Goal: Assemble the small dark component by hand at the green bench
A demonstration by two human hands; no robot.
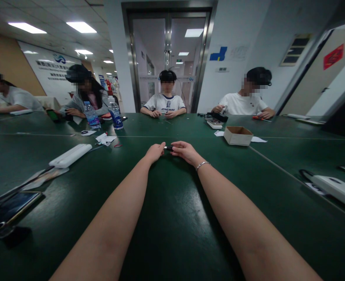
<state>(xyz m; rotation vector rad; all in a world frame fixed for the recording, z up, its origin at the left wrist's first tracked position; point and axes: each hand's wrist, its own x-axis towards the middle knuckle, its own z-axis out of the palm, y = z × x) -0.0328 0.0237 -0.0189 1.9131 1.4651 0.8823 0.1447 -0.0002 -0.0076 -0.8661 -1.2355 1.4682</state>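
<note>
A short, dark, stick-like thing (169, 148) with a pale, shiny left end spans the gap between my two hands, a little above or on the green table (166, 210). My left hand (155, 152) pinches its pale end between thumb and fingers. At the other end, my right hand (185, 151) grips the black part, thumb below and fingers above. A silver bracelet (202, 165) circles my right wrist. The thing is too small and partly covered by fingers, so its exact kind cannot be made out.
Left lie a white power strip (70, 155), a phone (12, 207), paper scraps (105, 139) and two water bottles (116, 115). Right are an open cardboard box (238, 137) and another white power strip (338, 190). Several people sit around the table's far side.
</note>
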